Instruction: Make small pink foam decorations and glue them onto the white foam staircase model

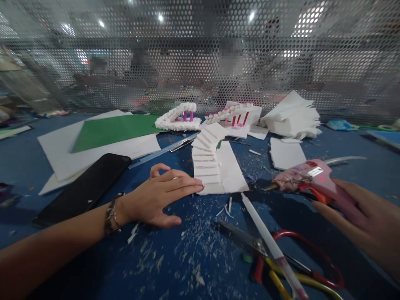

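Note:
My left hand (164,189) lies palm down with its fingers stretched out. Its fingertips touch the lower left edge of a small white curved staircase model (206,160), built of foam or card steps on a white base. In my right hand (371,225) is a pink hot glue gun (308,177), its nozzle pointing left toward the base but apart from it. A clear glue stick pokes out of the gun's back, and a red light glows on its side. Below the model lie a white pen (265,231) and scissors (250,241) with red and yellow handles.
Left are a black phone (83,187), white sheets (59,146) and a green sheet (115,131). Behind stand two white models with purple (178,118) and red posts (237,118). White sheets are stacked (292,118) near a perforated metal screen (200,54). Scraps litter the blue table (125,266).

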A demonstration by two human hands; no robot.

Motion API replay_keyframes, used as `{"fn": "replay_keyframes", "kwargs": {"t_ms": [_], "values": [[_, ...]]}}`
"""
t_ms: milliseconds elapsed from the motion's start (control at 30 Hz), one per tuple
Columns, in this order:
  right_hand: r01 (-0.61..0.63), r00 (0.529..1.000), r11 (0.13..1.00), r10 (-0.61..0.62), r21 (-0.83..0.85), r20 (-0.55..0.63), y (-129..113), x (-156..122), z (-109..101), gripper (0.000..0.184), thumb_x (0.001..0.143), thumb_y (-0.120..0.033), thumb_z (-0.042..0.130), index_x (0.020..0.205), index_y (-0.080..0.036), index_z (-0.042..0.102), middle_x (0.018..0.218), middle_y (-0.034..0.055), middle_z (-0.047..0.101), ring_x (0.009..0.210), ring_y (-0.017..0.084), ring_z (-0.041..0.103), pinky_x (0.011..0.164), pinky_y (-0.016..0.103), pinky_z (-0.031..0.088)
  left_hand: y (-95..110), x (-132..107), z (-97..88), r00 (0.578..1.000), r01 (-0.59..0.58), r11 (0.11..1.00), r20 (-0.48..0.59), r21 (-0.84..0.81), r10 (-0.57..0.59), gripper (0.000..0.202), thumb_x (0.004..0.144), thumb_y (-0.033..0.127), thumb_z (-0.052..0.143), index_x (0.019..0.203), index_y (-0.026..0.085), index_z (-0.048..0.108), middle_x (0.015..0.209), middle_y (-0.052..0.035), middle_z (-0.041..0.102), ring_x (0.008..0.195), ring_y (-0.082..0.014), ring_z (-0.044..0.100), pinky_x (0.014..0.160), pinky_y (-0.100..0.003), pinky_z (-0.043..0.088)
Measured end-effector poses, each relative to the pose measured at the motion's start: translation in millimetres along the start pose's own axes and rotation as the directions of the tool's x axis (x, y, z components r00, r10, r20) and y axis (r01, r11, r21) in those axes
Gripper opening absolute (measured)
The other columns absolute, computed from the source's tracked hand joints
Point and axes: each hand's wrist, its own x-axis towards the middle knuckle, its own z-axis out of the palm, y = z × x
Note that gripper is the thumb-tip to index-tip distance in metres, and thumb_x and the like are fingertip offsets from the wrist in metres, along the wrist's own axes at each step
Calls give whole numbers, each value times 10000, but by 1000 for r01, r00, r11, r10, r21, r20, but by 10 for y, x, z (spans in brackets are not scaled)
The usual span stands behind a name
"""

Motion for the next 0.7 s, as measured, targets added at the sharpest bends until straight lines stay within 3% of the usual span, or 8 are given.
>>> {"fn": "replay_keyframes", "kwargs": {"t_ms": [167,700], "values": [[17,1000,1000,-17,-24,10,21,-5,6,721,592,-764,226,794,-157,559,587,94,599,413,215,514,356,307,366,-6,13,5,999,-17,999,35,-35,18,637,769,621,189,1288,255,240,1218,-36,499,1044,-227,436,838,-355,145],[-9,999,1000,9,4,39,3,1,3,749,572,-782,220,809,-153,552,610,98,602,423,216,517,354,309,362,-31,26,-28,990,-60,998,128,-13,61,605,774,552,336,1289,243,264,1231,-54,483,1032,-239,436,832,-347,201]]}}
